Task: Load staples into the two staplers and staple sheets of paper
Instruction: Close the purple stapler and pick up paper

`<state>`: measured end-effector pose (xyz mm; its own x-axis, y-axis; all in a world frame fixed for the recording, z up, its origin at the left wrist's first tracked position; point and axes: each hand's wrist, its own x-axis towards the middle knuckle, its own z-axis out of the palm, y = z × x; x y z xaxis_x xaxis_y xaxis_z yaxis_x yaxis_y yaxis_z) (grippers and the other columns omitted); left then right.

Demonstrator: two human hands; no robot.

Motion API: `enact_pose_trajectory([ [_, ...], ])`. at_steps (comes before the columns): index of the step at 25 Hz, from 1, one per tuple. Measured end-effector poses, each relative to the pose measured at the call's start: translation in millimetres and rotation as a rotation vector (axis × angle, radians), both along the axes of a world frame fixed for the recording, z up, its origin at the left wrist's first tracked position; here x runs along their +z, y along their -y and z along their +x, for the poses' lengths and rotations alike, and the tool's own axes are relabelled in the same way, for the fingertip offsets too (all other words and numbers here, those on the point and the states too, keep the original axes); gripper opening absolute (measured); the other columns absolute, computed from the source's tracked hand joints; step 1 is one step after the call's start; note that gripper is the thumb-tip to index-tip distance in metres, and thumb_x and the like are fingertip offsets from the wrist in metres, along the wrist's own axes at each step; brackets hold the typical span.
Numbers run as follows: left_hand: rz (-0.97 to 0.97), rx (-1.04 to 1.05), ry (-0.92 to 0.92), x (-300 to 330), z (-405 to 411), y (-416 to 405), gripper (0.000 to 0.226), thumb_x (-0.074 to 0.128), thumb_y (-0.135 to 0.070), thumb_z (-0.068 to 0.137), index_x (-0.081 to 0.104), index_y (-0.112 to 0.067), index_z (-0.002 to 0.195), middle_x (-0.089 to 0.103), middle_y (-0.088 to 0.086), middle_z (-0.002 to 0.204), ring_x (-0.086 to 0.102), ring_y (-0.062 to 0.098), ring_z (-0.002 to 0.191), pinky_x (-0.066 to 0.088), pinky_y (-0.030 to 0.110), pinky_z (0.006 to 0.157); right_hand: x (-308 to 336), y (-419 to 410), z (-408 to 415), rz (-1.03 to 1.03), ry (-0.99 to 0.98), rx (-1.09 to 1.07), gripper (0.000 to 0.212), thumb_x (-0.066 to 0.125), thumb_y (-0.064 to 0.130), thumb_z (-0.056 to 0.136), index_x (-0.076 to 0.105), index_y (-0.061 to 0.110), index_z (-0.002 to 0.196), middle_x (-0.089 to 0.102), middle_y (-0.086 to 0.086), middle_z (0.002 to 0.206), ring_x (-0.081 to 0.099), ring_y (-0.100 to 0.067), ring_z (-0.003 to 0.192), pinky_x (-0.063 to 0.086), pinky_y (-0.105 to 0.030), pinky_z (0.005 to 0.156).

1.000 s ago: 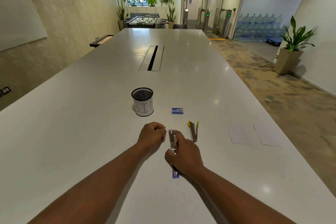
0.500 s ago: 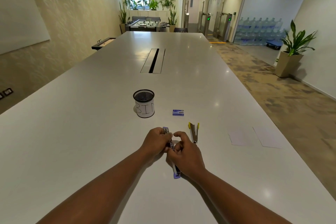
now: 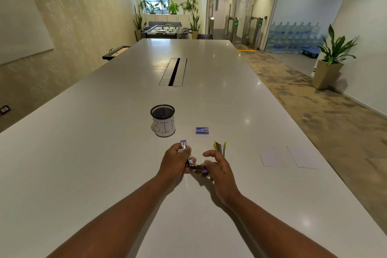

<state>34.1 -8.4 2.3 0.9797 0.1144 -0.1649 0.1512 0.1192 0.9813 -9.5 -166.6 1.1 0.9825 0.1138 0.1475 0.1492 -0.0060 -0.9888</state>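
Observation:
My left hand (image 3: pixel 174 160) grips the purple stapler (image 3: pixel 189 158), which is swung wide apart: its metal top arm points up and away, its base lies toward the right. My right hand (image 3: pixel 217 166) hovers just right of it, fingers spread and curled, blurred, touching or nearly touching the base end. The yellow stapler (image 3: pixel 219 147) lies on the table behind my right hand. A small blue staple box (image 3: pixel 202 130) sits farther back. Two white paper sheets (image 3: pixel 287 156) lie to the right.
A black mesh cup labelled BIN (image 3: pixel 163 120) stands behind my left hand. The long white table (image 3: pixel 104 153) has a cable slot (image 3: pixel 173 71) in its middle. The table's right edge runs close past the paper sheets.
The purple stapler went from lying under my right hand to being held in my left hand and swung apart. My right hand has let go and spread its fingers.

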Motion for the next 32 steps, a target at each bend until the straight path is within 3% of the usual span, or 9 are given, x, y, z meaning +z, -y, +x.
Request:
enact_pose_trajectory([
  [3,-0.015,0.003,0.006,0,0,-2,0.016,0.059,-0.027,0.101,0.064,-0.017,0.112,0.072,0.018,0.086,0.074,0.024,0.074,0.061,0.034,0.06,4,0,-2,0.016,0.007,-0.003,0.039,0.052,0.041,0.09,0.059,0.018,0.121,0.074,-0.015,0.093,0.071,-0.019,0.085,0.051,-0.016,0.066],
  [6,0.017,0.015,0.008,-3,0,-2,0.02,0.058,-0.029,0.101,0.063,-0.017,0.115,0.073,0.018,0.095,0.076,0.031,0.081,0.065,0.044,0.069,3,-1,-5,-0.022,0.058,0.047,0.054,0.057,0.054,0.086,0.056,0.016,0.125,0.078,-0.008,0.091,0.073,-0.011,0.083,0.052,-0.017,0.068],
  [9,0.029,0.001,0.029,-6,0,-1,0.019,0.055,-0.03,0.102,0.063,-0.02,0.116,0.074,0.015,0.089,0.075,0.029,0.078,0.062,0.04,0.066,-3,-1,-1,-0.105,0.081,0.052,0.039,0.07,0.034,0.091,0.055,0.019,0.124,0.078,-0.007,0.087,0.074,-0.017,0.086,0.058,-0.031,0.08],
  [12,0.03,-0.02,0.043,-7,-1,-1,0.016,0.055,-0.03,0.102,0.065,-0.021,0.111,0.072,0.009,0.076,0.072,0.021,0.068,0.057,0.03,0.061,-9,-5,4,-0.211,0.085,0.007,0.03,0.072,0.021,0.092,0.06,0.021,0.12,0.073,-0.004,0.082,0.068,-0.01,0.076,0.056,-0.036,0.081],
  [17,0.05,-0.062,0.057,-10,-2,1,0.014,0.059,-0.034,0.099,0.068,-0.024,0.1,0.067,0.005,0.074,0.063,0.017,0.065,0.052,0.03,0.063,-14,-8,6,-0.293,0.118,-0.032,0.041,0.068,0.053,0.08,0.064,0.029,0.113,0.073,0.004,0.082,0.069,-0.016,0.079,0.058,-0.035,0.08],
  [21,0.027,-0.113,0.082,-8,-7,1,0.015,0.06,-0.035,0.1,0.07,-0.024,0.097,0.071,0.012,0.076,0.065,0.024,0.068,0.052,0.035,0.064,-18,-8,10,-0.379,0.16,-0.041,0.034,0.062,0.052,0.086,0.065,0.037,0.115,0.071,0.016,0.092,0.068,-0.009,0.085,0.058,-0.033,0.078],
  [26,0.009,-0.155,0.097,-7,-9,1,0.031,0.056,-0.031,0.102,0.068,-0.003,0.095,0.058,0.014,0.072,0.046,0.033,0.073,0.043,0.039,0.065,-26,-9,9,-0.508,0.201,-0.05,0.022,0.051,0.052,0.097,0.059,0.034,0.108,0.068,0.01,0.09,0.065,-0.013,0.082,0.058,-0.041,0.074],
  [30,-0.002,-0.199,0.093,-4,-12,2,0.03,0.051,-0.024,0.106,0.076,-0.006,0.101,0.067,0.017,0.083,0.056,0.032,0.076,0.049,0.04,0.074,-26,-9,5,-0.514,0.239,-0.039,0.043,0.04,0.06,0.099,0.057,0.034,0.13,0.069,0.012,0.108,0.065,-0.008,0.097,0.058,-0.036,0.084],
  [32,-0.003,-0.228,0.079,-4,-13,2,0.033,0.05,-0.025,0.106,0.076,-0.005,0.102,0.073,0.02,0.091,0.067,0.033,0.084,0.055,0.041,0.079,-24,-9,4,-0.507,0.239,-0.007,0.057,0.037,0.062,0.1,0.041,0.036,0.15,0.063,0.015,0.127,0.061,-0.004,0.113,0.052,-0.026,0.095],
])
